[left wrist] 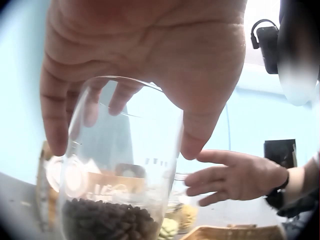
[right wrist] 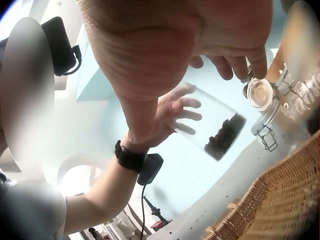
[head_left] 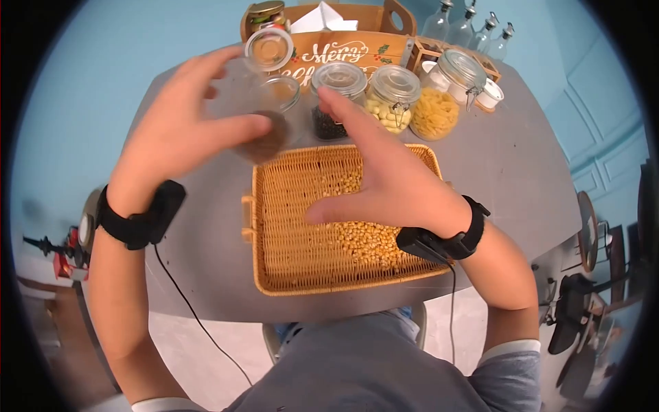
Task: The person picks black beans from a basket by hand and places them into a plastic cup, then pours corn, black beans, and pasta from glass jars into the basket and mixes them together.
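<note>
My left hand [head_left: 185, 123] grips a clear glass container from above, its fingers and thumb around the sides; dark beans [left wrist: 110, 220] lie in the bottom of the container [right wrist: 212, 117]. It is held above the table, behind the back left corner of a wicker tray [head_left: 274, 283]. Over the tray hovers my right hand [head_left: 398, 178], fingers and thumb spread, touching nothing. Yellow corn kernels [head_left: 371, 242] lie in the tray, mostly in its right half, partly hidden by the right hand.
Behind the tray on the grey table [head_left: 206, 275] stand clip-lid jars, one with dark contents [head_left: 327, 123], one with pale yellow pieces [head_left: 390, 113], one with pasta [head_left: 434, 113]. A wooden box [head_left: 384, 42] and glass bottles [head_left: 460, 31] stand farther back.
</note>
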`<control>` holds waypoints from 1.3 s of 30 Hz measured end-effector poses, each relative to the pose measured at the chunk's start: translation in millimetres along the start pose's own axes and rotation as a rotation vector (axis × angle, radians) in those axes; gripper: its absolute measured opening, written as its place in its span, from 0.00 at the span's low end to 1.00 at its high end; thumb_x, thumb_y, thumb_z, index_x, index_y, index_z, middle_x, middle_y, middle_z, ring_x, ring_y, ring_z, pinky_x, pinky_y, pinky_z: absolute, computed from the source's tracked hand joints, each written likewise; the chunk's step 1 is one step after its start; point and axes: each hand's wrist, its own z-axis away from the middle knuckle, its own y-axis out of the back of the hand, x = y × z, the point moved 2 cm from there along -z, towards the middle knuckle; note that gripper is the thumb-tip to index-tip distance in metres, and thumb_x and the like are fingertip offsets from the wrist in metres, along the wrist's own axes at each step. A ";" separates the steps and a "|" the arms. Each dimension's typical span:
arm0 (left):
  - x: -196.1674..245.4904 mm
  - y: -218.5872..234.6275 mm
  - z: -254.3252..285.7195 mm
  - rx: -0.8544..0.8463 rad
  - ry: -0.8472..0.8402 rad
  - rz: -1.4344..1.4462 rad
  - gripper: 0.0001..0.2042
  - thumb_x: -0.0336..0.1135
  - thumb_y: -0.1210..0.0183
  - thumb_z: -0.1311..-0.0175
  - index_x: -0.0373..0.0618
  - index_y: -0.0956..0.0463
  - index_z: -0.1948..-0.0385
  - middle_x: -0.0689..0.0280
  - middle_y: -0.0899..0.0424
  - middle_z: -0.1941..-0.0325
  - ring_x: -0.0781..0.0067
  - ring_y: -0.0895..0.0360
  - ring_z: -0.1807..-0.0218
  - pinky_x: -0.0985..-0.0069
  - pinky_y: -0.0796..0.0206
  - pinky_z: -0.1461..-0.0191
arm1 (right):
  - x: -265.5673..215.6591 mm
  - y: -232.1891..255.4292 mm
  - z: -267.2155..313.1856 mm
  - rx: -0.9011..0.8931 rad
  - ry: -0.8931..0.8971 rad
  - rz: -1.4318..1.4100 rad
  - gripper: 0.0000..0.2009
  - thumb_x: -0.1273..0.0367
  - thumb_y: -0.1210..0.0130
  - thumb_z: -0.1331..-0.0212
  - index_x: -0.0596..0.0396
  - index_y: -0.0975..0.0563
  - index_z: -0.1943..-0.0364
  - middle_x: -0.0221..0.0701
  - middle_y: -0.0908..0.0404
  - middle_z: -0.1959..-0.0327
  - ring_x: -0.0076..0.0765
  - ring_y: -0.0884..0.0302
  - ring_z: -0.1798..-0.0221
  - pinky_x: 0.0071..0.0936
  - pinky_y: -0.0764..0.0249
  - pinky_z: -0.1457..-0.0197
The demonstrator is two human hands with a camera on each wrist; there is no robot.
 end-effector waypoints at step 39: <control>27.8 -112.0 113.4 -0.231 0.198 0.752 0.36 0.43 0.29 0.45 0.38 0.37 0.37 0.52 0.27 0.42 0.57 0.27 0.41 0.66 0.34 0.37 | -6.3 73.0 23.4 -0.699 -0.363 0.588 0.44 0.68 0.29 0.65 0.56 0.34 0.34 0.46 0.27 0.44 0.53 0.30 0.39 0.43 0.33 0.37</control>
